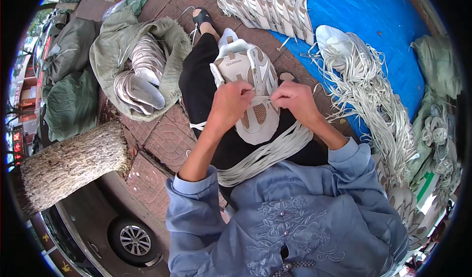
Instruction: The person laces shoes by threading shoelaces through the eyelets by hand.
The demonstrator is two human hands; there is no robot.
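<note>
A beige and white shoe upper [258, 124] lies across my black-trousered lap, its tongue end pointing away from me. My left hand [233, 100] is closed at the upper's left edge, and my right hand [295, 99] is closed at its right edge. Between them a white shoelace [261, 99] runs across the upper, its ends pinched in the fingers of both hands. A bundle of loose white laces [268, 158] drapes over my lap, just below the upper.
Stacked uppers [268, 11] and a heap of white laces [373, 100] lie on a blue tarp [339, 11] at right. An open sack [115, 41] of uppers stands left, near a tree trunk [73, 166] and a parked car [98, 213].
</note>
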